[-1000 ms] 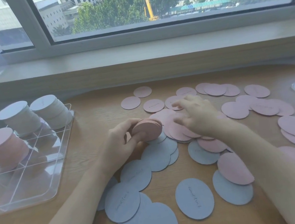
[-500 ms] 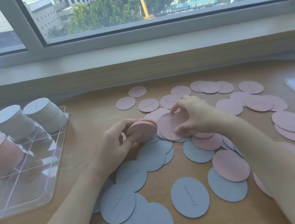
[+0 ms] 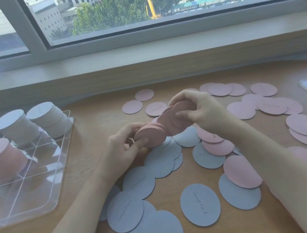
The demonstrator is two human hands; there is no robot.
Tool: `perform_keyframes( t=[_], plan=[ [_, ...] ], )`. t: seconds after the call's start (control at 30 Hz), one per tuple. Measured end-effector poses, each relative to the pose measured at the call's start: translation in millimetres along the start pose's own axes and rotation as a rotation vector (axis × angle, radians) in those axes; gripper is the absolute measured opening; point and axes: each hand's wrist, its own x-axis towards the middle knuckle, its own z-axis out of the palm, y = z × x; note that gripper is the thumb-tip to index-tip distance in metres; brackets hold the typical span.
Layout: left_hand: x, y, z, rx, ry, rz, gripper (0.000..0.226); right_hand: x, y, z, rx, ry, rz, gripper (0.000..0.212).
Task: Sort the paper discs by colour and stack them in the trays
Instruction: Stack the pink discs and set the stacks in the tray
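Here three stacks fill the tray [image 3: 62,163]; left hand [image 3: 122,152] grips pink pile [image 3: 149,135], right hand [image 3: 201,112] pinches discs [image 3: 176,120].

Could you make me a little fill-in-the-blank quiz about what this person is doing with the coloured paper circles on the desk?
1. The left hand grips a small stack of round ____ paper discs.
2. The right hand pinches more discs of the ____ colour.
3. The clear plastic divided tray holds ____ finished stacks.
4. The loose blue-grey paper discs lie ____ the person than most loose pink ones.

Missing words: pink; same; three; nearer
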Motion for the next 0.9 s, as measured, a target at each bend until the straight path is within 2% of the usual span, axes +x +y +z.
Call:
perform_keyframes(
  t=[0.1, 0.2, 0.5, 0.57, 0.63, 0.77, 0.83, 0.9],
  plan=[
    [0.3, -1.6, 0.5, 0.04, 0.005, -0.009, 0.046, -1.6, -2.0, 16.7, 0.095, -0.036, -0.038, 0.026],
    [0.2, -0.2, 0.9, 0.108, 0.004, 0.024, 0.052, -3.8, -1.3, 34.4, 0.086, -0.027, -0.067, 0.029],
    [0.2, 2.5, 3.5, 0.105, -0.056, 0.089, 0.048, -5.2, 1.1, 47.4, -0.005, 0.164, -0.093, 0.026],
    [0.6, 3.2, 3.8, 0.107, -0.05, 0.074, 0.05, -6.3, -0.8, 52.2, 0.016, 0.134, -0.091, 0.021],
    [1.4, 5.8, 3.5, 0.131, -0.031, 0.072, 0.05, -7.9, -4.6, 57.5, 0.069, 0.036, -0.082, 0.018],
    [1.2, 12.1, 6.0, 0.166, -0.036, 0.078, 0.047, -14.6, -7.0, 66.6, -0.009, -0.167, -0.068, 0.041],
    [1.4, 10.4, 7.7, 0.171, -0.068, 0.07, 0.048, -17.4, -4.5, 72.1, -0.101, -0.17, -0.117, 0.052],
    [2.0, 8.7, 8.5, 0.146, -0.09, 0.06, 0.05, -18.0, -2.1, 73.4, -0.132, -0.149, -0.146, 0.053]
  ],
)
